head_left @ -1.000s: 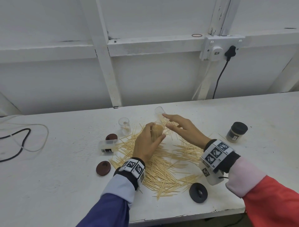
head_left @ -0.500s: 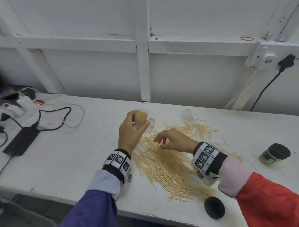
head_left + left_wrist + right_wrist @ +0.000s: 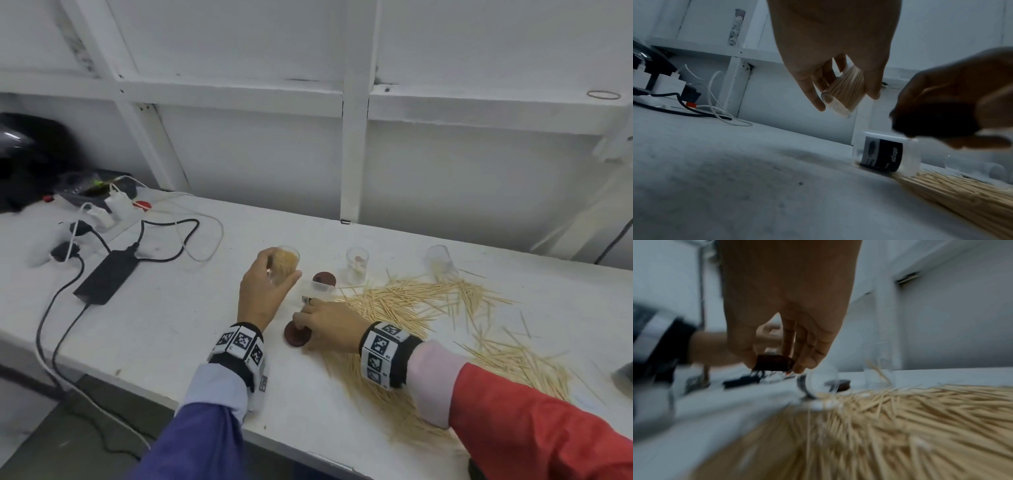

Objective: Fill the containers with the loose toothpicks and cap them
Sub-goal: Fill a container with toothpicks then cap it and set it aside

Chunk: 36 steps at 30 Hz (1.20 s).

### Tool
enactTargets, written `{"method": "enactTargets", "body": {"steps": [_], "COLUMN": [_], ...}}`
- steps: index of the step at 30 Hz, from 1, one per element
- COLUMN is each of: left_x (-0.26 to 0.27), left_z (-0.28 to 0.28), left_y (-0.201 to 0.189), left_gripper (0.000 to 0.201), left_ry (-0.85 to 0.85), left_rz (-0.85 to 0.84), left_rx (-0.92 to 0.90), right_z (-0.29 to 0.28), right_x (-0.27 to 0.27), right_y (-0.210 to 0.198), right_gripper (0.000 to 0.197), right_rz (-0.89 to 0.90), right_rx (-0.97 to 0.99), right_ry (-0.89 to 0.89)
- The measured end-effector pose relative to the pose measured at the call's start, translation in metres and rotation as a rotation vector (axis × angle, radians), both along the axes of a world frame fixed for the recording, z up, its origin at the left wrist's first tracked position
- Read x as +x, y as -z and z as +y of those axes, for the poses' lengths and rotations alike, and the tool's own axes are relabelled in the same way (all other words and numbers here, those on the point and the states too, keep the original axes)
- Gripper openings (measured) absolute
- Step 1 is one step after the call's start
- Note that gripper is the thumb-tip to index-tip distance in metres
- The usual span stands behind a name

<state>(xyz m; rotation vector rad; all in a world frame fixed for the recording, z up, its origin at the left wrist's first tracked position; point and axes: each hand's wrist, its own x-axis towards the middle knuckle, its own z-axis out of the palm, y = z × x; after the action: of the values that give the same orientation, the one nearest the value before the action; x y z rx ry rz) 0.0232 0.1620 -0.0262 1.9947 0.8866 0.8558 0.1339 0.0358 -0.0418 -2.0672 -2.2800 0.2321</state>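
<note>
My left hand point(image 3: 265, 291) grips a clear container point(image 3: 285, 263) packed full of toothpicks point(image 3: 844, 91), held tilted above the white table. My right hand point(image 3: 325, 325) pinches a dark red cap point(image 3: 297, 337) at the table surface; in the right wrist view thumb and fingers close on the cap point(image 3: 774, 364). A clear container with a dark label point(image 3: 317, 291) lies on its side just beyond my right hand. A second dark red cap point(image 3: 324, 278) lies behind it. Two open clear containers point(image 3: 357, 265) point(image 3: 439, 260) stand at the back. Loose toothpicks point(image 3: 411, 308) spread to the right.
A black power adapter point(image 3: 106, 275) with black and white cables point(image 3: 178, 240) lies on the table's left part, with chargers and a power strip point(image 3: 102, 209) further back. A white panelled wall runs behind. The table's front edge point(image 3: 137, 387) is close to my forearms.
My right hand left the toothpick pile and moved left and nearer, taking hold of the dark red cap. My left hand keeps the full container. The head view swung left.
</note>
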Motion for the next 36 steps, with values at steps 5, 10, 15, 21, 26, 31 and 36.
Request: {"method": "enactTargets", "body": {"steps": [5, 10, 15, 21, 26, 31, 36], "left_x": [0.001, 0.006, 0.029, 0.06, 0.078, 0.094, 0.106], "left_z": [0.002, 0.002, -0.017, -0.049, -0.071, -0.093, -0.112], "left_y": [0.007, 0.008, 0.0, -0.004, -0.005, -0.013, -0.019], "left_gripper": [0.046, 0.048, 0.05, 0.053, 0.05, 0.04, 0.042], "left_ry": [0.023, 0.073, 0.288, 0.481, 0.624, 0.7, 0.727], "left_rz": [0.033, 0.023, -0.017, -0.031, 0.011, 0.035, 0.071], "left_rx": [0.022, 0.036, 0.038, 0.0, 0.005, -0.004, 0.022], "right_z": [-0.007, -0.023, -0.034, -0.063, -0.094, -0.126, -0.152], "right_x": [0.007, 0.039, 0.069, 0.089, 0.106, 0.118, 0.127], "right_y": [-0.008, -0.045, -0.072, -0.079, -0.085, -0.086, -0.085], "right_gripper": [0.032, 0.045, 0.055, 0.061, 0.062, 0.06, 0.052], "right_rz": [0.331, 0.746, 0.894, 0.761, 0.709, 0.838, 1.095], "right_rx": [0.032, 0.215, 0.305, 0.228, 0.143, 0.153, 0.173], "right_ry": [0.133, 0.38, 0.464, 0.465, 0.494, 0.547, 0.557]}}
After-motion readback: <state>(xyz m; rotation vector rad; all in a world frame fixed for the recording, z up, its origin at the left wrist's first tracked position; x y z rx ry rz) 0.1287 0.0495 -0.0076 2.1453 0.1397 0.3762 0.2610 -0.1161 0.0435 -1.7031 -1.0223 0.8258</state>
